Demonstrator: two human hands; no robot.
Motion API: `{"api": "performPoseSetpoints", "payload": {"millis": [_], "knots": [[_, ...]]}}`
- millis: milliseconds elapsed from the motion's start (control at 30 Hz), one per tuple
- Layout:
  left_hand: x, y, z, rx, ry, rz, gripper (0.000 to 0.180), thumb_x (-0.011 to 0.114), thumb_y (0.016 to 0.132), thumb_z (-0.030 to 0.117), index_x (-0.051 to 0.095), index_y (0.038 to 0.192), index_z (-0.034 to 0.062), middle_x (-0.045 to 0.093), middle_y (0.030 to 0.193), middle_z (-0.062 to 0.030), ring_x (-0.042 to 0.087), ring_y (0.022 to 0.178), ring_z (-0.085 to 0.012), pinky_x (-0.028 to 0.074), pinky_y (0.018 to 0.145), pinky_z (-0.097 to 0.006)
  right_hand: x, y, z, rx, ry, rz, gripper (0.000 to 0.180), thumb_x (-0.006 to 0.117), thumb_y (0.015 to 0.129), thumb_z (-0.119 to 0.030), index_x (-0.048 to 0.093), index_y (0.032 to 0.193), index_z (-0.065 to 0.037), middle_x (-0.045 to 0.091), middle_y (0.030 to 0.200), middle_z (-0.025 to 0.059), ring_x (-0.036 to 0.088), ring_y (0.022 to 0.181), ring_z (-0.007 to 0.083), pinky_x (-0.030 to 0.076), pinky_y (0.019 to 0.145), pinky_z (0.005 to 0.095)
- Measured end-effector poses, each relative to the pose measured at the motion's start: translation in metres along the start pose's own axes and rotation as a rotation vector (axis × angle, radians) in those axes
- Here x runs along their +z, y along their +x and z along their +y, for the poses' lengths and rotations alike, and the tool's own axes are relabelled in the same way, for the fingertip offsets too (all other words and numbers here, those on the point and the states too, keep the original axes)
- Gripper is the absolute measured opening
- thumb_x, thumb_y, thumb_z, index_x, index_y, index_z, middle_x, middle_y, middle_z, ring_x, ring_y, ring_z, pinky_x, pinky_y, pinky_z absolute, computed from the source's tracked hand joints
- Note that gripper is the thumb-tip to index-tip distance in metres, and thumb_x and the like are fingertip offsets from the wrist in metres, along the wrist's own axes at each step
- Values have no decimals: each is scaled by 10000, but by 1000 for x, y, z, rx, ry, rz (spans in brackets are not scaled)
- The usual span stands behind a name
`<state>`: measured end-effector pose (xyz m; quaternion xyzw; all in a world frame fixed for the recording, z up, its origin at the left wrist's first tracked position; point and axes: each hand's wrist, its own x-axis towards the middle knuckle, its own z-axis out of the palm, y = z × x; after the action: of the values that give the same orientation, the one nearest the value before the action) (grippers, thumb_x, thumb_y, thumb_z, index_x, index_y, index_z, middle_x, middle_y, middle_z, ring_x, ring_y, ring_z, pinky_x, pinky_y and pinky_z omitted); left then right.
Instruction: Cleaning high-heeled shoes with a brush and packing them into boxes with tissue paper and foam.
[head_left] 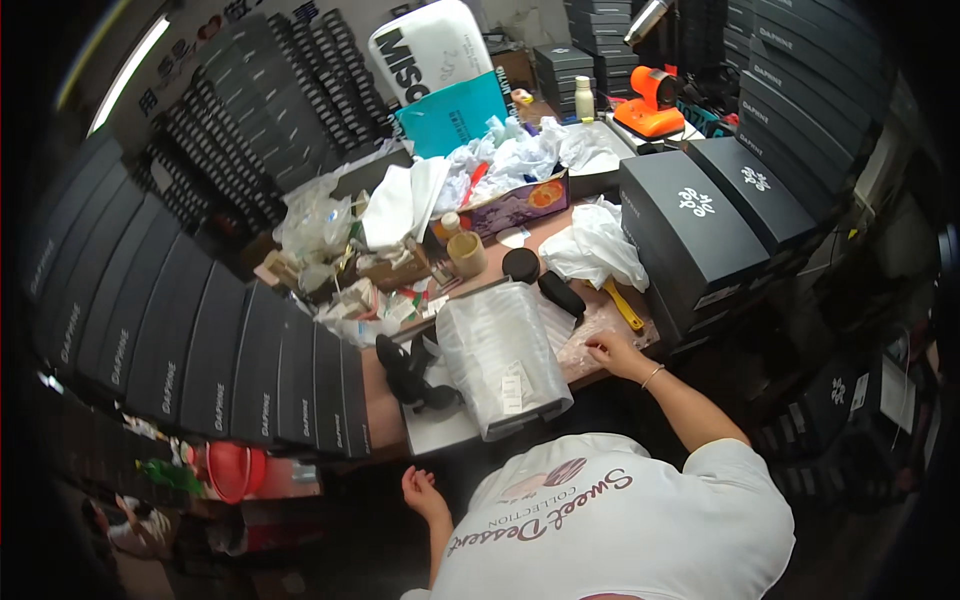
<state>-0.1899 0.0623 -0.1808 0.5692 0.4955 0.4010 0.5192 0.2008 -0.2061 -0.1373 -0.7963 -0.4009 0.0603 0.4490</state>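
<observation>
My right hand [615, 354] rests at the table's front edge, its fingertips on or just over a sheet of bubble wrap [597, 340]; the fingers are slightly bent and apart, with nothing seen in them. Lower and to the left, my left hand [424, 494] hangs below the table edge, fingers loosely bent and apart, holding nothing. Between and beyond the hands sits an open shoe box [430, 437] with a pale inside. Black heeled shoes [405, 375] lie at its left side. A translucent white wrapping sheet [490, 340] with a white label covers its right part.
Dark shoe boxes [215, 350] stand in a row at left, and more dark boxes [690, 220] are stacked at right. Behind lie a yellow-handled tool [624, 306], a white plastic bag [595, 245], a beige jar [466, 254], crumpled paper [500, 155] and an orange device [650, 104].
</observation>
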Motion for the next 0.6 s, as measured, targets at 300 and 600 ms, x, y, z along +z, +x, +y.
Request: {"api": "performPoseSetpoints", "payload": {"millis": [300,600], "knots": [[124,25,167,500,67,-513,156,560,912,44,602,1043,-30,633,937,-90,625,833,-145,507,734,-258,-55,105,-32,-143,-228,376,280,603,797,-68,598,1072,-15,608,1018,155,579,955,333,471,849,385],[199,-13,127,753,397,-999,244,646,821,119,618,1039,14,622,1042,-167,574,1004,-336,462,863,-382,20,194,44,-34,-278,27,270,507,814,-67,642,1042,-12,647,980,196,603,965,363,470,870,416]]}}
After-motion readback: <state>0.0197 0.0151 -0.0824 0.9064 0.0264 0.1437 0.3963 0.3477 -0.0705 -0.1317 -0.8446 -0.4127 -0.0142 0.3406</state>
